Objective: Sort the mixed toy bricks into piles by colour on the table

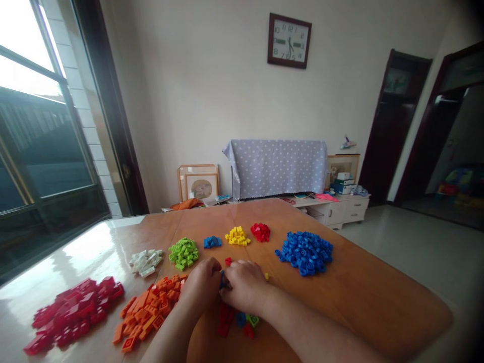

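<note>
Above the middle of the table, my left hand point(204, 282) and my right hand point(245, 285) meet with fingers closed on a small dark blue toy brick point(222, 279). Most of that piece is covered by my fingers. Under and around my right hand lie a few loose bricks: a red brick point(228, 261) beyond the fingers, dark red pieces point(226, 318), a blue round piece point(241, 319) and a green brick point(252, 319) nearer to me. Close to my left wrist spreads a pile of orange bricks point(151, 305).
Around the wooden table point(340, 307) stand piles of magenta bricks point(75, 310), white bricks point(146, 262), lime green bricks point(183, 253), flat blue bricks point(212, 242), yellow bricks point(237, 236), red bricks point(260, 232) and blue round pieces point(305, 253). A low cabinet point(346, 209) stands behind.
</note>
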Demonstrator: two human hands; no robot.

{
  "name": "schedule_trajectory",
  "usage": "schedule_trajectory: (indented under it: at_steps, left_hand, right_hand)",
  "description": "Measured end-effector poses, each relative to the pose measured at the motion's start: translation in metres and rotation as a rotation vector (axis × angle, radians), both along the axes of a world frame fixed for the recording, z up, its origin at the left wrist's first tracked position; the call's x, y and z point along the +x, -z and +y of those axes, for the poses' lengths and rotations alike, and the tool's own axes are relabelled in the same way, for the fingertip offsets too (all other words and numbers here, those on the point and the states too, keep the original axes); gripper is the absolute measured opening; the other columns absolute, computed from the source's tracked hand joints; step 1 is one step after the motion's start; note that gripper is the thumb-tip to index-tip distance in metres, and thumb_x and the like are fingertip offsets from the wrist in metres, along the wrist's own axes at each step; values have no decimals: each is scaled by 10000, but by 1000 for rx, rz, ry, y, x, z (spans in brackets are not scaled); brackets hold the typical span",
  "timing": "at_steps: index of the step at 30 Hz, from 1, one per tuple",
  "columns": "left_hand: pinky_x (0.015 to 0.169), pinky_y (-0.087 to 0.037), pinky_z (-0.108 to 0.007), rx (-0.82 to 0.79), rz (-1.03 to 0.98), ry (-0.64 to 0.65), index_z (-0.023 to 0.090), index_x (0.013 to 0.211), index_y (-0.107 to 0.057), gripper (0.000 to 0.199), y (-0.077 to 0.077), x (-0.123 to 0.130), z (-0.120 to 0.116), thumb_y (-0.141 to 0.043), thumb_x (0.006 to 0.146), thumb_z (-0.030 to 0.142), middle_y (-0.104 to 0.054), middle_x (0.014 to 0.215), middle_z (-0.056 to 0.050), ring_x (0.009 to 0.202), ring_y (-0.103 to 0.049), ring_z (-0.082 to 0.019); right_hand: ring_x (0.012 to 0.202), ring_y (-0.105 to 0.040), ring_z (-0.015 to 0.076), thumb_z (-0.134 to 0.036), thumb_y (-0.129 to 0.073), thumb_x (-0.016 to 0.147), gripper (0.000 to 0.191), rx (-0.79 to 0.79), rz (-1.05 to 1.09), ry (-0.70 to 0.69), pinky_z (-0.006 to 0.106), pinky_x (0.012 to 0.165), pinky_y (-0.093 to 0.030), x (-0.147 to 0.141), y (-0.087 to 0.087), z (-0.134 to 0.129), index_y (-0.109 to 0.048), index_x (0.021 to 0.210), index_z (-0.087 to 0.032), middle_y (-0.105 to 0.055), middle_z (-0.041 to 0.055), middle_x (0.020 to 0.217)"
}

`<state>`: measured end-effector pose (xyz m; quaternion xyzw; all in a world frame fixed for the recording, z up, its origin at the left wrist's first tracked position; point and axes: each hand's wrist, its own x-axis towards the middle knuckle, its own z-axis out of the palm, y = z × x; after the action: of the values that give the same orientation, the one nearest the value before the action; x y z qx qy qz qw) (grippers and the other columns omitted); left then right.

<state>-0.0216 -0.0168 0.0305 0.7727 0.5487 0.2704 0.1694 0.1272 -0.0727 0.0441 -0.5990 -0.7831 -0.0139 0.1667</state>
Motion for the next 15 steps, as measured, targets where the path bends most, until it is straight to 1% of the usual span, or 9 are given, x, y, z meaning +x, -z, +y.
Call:
schedule_trajectory:
  at_steps: [2,4,5,7,8,10,12,13,15]
  left_hand:
    - [632,-312,-233,4,23,15,182,811,-658,175,0,1,-2,-511,746,111,-674,798,-17,749,-566,-144]
    - [633,-311,-233,-3,44,23,187,819,-661,176,-1,1,-3,-515,745,121,-677,805,-14,748,-567,-143]
    - [629,-308,-235,-11,56,24,191,818,-662,178,-1,2,-4,-514,745,126,-677,806,-13,743,-566,-143]
    - [617,-301,-240,-22,69,22,198,813,-663,178,-1,2,-4,-510,746,135,-676,807,-10,733,-562,-144]
    - [609,-297,-242,-27,72,19,201,809,-661,176,-1,2,-4,-508,747,140,-674,804,-8,728,-561,-145]
    - [599,-294,-245,-33,74,9,205,801,-657,170,0,2,-4,-506,749,148,-671,789,-6,719,-561,-147]
    - [598,-297,-245,-43,72,3,209,812,-660,175,0,2,-4,-505,753,153,-673,785,-3,717,-568,-149]
    - [598,-300,-244,-51,73,3,209,817,-662,178,1,2,-3,-504,756,155,-674,782,-2,715,-571,-148]
    - [600,-303,-243,-60,79,17,207,824,-664,176,2,1,-2,-505,764,162,-676,774,-2,708,-576,-146]
  right_hand:
    - [890,-635,216,-397,-617,789,223,2,63,21,290,750,-416,14,-9,-1,-718,908,-238,-712,46,907]
    - [856,-637,183,-376,-607,808,198,16,170,93,259,722,-405,42,-19,-1,-715,912,-246,-714,27,904]
    - [827,-636,168,-375,-603,820,200,12,234,134,246,694,-400,60,-24,-1,-712,922,-242,-716,24,911]
    - [766,-638,166,-402,-597,832,243,-11,373,254,236,642,-395,104,-32,0,-707,960,-227,-721,27,848]
    - [751,-638,170,-416,-573,850,264,2,425,320,238,633,-396,128,-34,1,-704,974,-223,-723,30,820]
    - [743,-642,176,-415,-551,859,275,62,490,495,244,626,-402,171,-32,3,-700,977,-217,-734,43,832]
    - [738,-646,182,-405,-562,845,263,95,486,629,249,616,-405,202,-27,5,-708,970,-225,-743,57,838]
    - [734,-649,185,-403,-569,834,256,78,463,673,252,611,-404,211,-23,6,-714,956,-230,-746,59,837]
    - [743,-661,194,-394,-583,810,238,18,407,724,258,616,-407,220,-16,8,-727,925,-243,-749,59,837]
